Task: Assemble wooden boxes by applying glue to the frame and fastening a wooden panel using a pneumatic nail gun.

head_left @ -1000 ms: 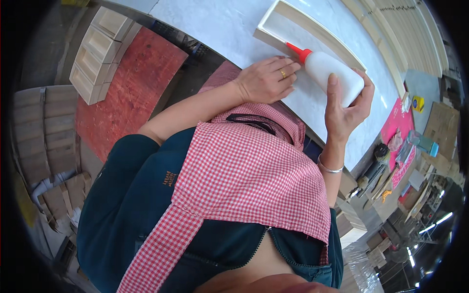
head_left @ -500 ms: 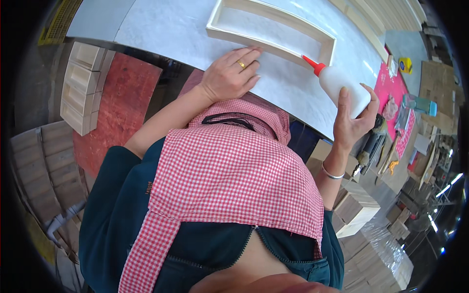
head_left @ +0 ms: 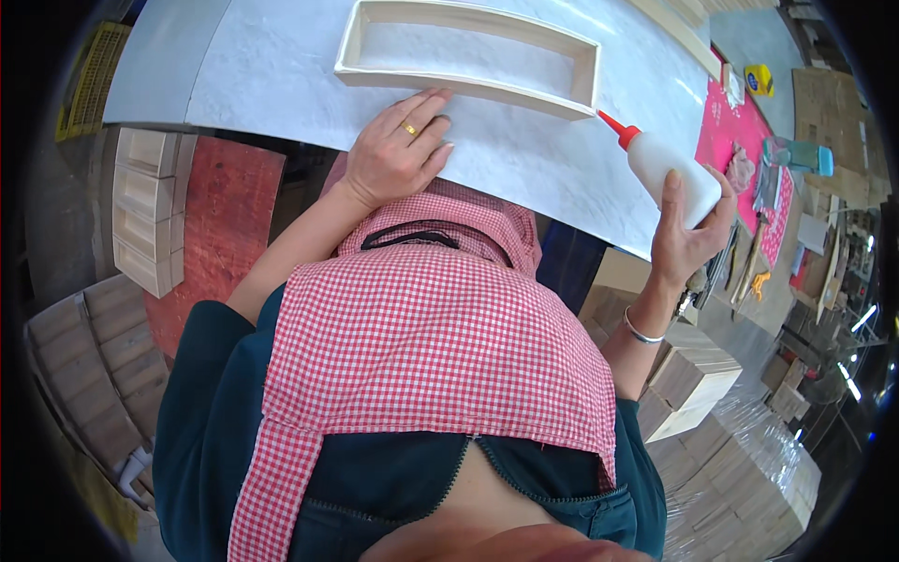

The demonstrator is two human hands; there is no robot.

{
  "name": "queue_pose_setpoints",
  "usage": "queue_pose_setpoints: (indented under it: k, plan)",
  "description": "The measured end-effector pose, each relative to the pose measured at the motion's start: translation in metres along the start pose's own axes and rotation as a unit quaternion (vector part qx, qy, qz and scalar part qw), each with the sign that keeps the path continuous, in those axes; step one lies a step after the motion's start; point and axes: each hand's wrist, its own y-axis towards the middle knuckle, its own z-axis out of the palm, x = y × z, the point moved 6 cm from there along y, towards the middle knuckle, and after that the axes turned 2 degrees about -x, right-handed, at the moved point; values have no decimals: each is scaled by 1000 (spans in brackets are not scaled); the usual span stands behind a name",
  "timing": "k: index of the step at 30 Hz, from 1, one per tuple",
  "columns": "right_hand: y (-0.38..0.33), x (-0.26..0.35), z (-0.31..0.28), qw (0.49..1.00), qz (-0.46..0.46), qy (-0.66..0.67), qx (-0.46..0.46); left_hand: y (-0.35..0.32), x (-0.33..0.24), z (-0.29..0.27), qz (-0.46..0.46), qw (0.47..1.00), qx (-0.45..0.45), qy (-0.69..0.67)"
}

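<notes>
A long rectangular wooden frame (head_left: 468, 91) of pale wood lies on the light marbled tabletop (head_left: 543, 159). Its inside shows the table surface. My right hand (head_left: 690, 229) grips a white squeeze bottle (head_left: 672, 178) with a red pointed nozzle. The bottle is tilted, and its tip is at the near right corner of the frame; whether it touches, I cannot tell. My left hand (head_left: 398, 145) rests at the table's near edge, fingers stretched out, with the fingertips against the frame's near side. A gold ring is on one of its fingers.
Stacked wooden boxes (head_left: 145, 211) stand on a red board (head_left: 225, 215) at the left. Pale wood strips (head_left: 679, 33) lie at the far right. Beyond them, a pink sheet (head_left: 726, 131) bears tools and rags. More wooden boxes (head_left: 693, 375) are stacked low at my right.
The bottle's nozzle has shifted from the frame's near side to its near right corner. In the picture, the frame and my left hand now appear farther left.
</notes>
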Motion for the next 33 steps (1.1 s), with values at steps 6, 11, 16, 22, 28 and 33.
queue_pose_setpoints:
  k: [6,11,16,22,28,33]
  plan:
    - [26,-63,0,979,112,117,-121,4,0,0,-14,1000,27,-4]
    - [111,-172,-8,962,63,-57,-260,-4,-2,1,-14,998,60,-10]
    - [175,-280,-8,926,113,-318,-169,-3,-5,10,3,997,75,-9]
    - [187,-250,-1,918,202,-337,50,-21,6,10,-43,994,96,-30]
    - [109,-244,-153,866,221,-435,114,-19,13,18,4,991,109,-74]
    - [-59,-198,-334,685,537,-491,-43,-20,15,16,11,991,113,-75]
